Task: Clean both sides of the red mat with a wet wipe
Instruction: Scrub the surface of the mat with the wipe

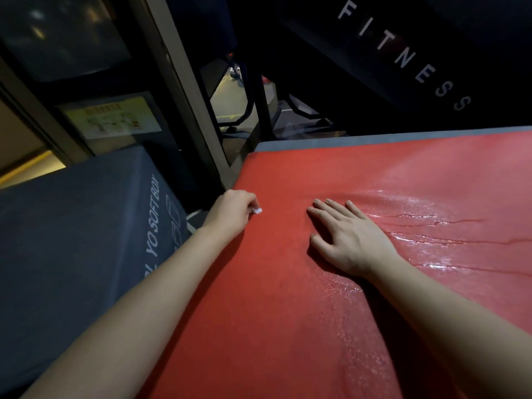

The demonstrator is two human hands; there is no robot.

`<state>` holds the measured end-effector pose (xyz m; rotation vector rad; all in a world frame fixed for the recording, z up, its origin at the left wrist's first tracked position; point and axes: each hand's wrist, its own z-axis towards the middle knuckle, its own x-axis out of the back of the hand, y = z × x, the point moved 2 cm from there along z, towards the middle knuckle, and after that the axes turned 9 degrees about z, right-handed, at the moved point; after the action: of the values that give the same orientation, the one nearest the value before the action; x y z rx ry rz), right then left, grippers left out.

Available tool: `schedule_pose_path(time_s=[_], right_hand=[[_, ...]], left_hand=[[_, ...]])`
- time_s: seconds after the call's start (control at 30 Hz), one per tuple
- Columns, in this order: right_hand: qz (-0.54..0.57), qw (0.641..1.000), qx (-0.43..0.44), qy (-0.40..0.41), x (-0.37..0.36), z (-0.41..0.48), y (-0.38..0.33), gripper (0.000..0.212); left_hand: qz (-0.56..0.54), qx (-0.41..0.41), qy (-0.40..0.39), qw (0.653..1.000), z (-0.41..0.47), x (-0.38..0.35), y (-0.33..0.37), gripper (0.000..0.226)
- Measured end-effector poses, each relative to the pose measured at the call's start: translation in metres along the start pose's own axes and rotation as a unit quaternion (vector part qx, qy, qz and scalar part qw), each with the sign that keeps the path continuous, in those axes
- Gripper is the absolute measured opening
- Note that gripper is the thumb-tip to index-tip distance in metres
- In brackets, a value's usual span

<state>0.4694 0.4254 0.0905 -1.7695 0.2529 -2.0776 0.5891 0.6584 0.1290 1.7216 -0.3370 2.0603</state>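
A view from a head-worn camera looks down at a person's two bare arms reaching forward over a red mat (pixel 288 298). The mat lies flat and fills the lower right of the view. A narrow grey edge (pixel 374 138) shows along its far side.

The left hand (pixel 231 210) sits at the mat's left edge, near the far left corner. Its fingers are curled into a loose fist around a wet wipe (pixel 258 210). Only a small white bit of the wipe peeks out from under the fingers, touching the mat.

The right hand (pixel 342 240) lies palm down on the mat, to the right of the left hand and apart from it. Its fingers are straight and slightly spread, and it holds nothing. Just to the right of this hand the mat glistens with wet streaks and shows thin creases, while the part around the left hand looks matte.

To the left of the mat stands a dark grey padded box (pixel 72 226) printed with pale letters that include "SOFT BOX". Behind it, a yellow poster (pixel 115 118) shows behind glass, too blurred to read. At the upper right, a black panel carries the word "FITNESS" (pixel 403 56) in pale letters. The room is dim.
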Motion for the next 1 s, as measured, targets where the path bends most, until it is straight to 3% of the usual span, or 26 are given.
schedule_pose_path(time_s=[0.33,0.6,0.7,0.8,0.9,1.0], right_hand=[[-0.008,1.000,-0.004,-0.013,0.001,0.001,0.001,0.073],[-0.027,0.999,-0.015,-0.030,0.007,-0.004,-0.009,0.072],[-0.066,0.998,-0.011,0.001,0.014,-0.019,-0.026,0.060],[-0.010,0.999,-0.044,-0.016,0.016,-0.054,-0.048,0.044],[0.015,0.995,-0.072,-0.065,0.007,-0.104,-0.065,0.057],[0.023,0.996,-0.081,-0.034,0.000,-0.120,-0.069,0.061]], left_hand=[[0.007,0.063,0.006,0.998,0.022,0.001,0.011,0.025],[-0.034,0.095,0.017,0.995,-0.081,0.010,0.005,0.024],[-0.024,0.108,0.015,0.994,-0.084,0.013,0.015,0.025],[-0.021,0.103,-0.013,0.994,-0.068,0.022,0.022,0.028],[-0.023,0.114,-0.009,0.993,-0.062,0.024,0.024,0.028],[-0.028,0.114,0.009,0.993,-0.073,0.018,0.021,0.025]])
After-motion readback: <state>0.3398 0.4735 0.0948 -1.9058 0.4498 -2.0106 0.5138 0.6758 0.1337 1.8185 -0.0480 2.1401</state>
